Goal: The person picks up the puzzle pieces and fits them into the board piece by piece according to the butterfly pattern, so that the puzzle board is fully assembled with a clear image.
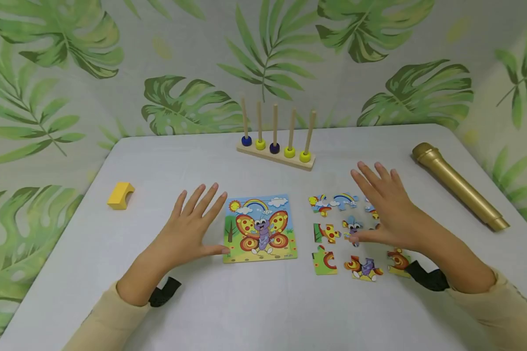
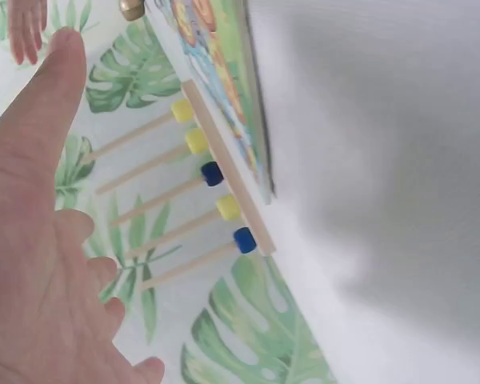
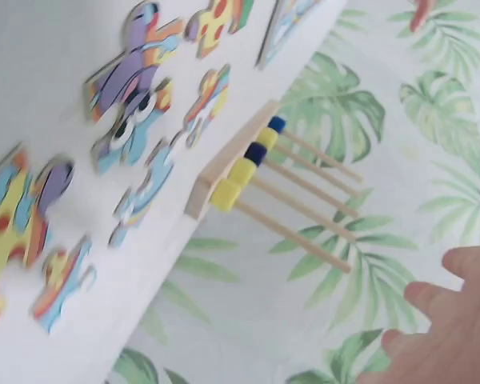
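My left hand (image 1: pixel 188 235) hovers with fingers spread at the left side of a square butterfly picture board (image 1: pixel 261 229), its thumb overlapping the board's lower left edge in the head view. Holding nothing, my right hand (image 1: pixel 393 214) is spread above several loose jigsaw pieces (image 1: pixel 325 261) laid in rows to the right of the board. It covers part of the right-hand pieces. The pieces carry the same butterfly, rainbow and grass pattern as the board. In the right wrist view, a piece with the butterfly's eyes (image 3: pixel 132 128) lies among the others.
Behind the board stands a wooden peg rack (image 1: pixel 275 155) with blue and yellow rings on its upright pegs. A yellow arch block (image 1: pixel 120 196) sits at the left, and a gold microphone (image 1: pixel 461 187) lies at the right. Leaf-patterned cloth (image 1: pixel 184 107) hangs behind the white table (image 1: pixel 263 312).
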`<state>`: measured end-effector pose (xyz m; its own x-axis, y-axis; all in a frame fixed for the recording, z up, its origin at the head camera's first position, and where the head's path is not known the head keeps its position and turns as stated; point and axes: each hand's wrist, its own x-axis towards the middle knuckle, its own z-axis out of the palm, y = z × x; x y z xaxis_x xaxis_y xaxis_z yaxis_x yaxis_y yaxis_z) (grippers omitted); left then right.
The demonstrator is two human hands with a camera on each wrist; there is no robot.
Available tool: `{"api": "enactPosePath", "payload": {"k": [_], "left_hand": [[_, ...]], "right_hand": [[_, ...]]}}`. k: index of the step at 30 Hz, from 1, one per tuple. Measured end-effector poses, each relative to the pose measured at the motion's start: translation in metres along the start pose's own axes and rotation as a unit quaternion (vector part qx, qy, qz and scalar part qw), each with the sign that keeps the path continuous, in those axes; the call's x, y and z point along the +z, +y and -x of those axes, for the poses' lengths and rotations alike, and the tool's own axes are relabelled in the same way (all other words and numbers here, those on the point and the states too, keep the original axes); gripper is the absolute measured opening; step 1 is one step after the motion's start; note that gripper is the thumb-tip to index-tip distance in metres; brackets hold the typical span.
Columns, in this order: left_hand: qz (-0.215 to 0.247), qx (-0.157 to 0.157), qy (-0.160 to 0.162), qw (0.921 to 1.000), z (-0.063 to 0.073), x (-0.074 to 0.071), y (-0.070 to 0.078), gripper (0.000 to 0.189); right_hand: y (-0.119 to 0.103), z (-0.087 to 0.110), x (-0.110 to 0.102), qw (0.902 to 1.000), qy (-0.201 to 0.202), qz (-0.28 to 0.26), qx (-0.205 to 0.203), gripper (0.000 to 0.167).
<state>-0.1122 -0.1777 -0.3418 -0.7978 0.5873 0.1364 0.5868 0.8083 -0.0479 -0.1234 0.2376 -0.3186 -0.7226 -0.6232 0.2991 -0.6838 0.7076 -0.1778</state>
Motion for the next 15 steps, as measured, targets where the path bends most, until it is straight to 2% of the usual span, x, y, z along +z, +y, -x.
{"api": "enactPosePath", "payload": {"k": [4,8,10,15], "left_hand": [[0.037,-0.011,-0.001,0.9993,-0.001,0.011,-0.005,0.101],[0.106,-0.041,-0.029,0.9931,-0.001,0.023,-0.008,0.094],[0.155,-0.055,-0.045,0.9853,-0.001,0.029,-0.009,0.092],[0.279,-0.074,-0.078,0.9544,0.0,0.041,-0.01,0.09]], "right_hand": [[-0.001,-0.012,0.007,0.996,0.026,-0.083,-0.023,0.119],[0.0,-0.022,0.016,0.99,0.023,-0.139,0.009,0.114],[0.001,-0.027,0.022,0.9861,0.018,-0.161,0.036,0.109],[0.007,-0.033,0.036,0.9752,0.012,-0.207,0.079,0.097]]}}
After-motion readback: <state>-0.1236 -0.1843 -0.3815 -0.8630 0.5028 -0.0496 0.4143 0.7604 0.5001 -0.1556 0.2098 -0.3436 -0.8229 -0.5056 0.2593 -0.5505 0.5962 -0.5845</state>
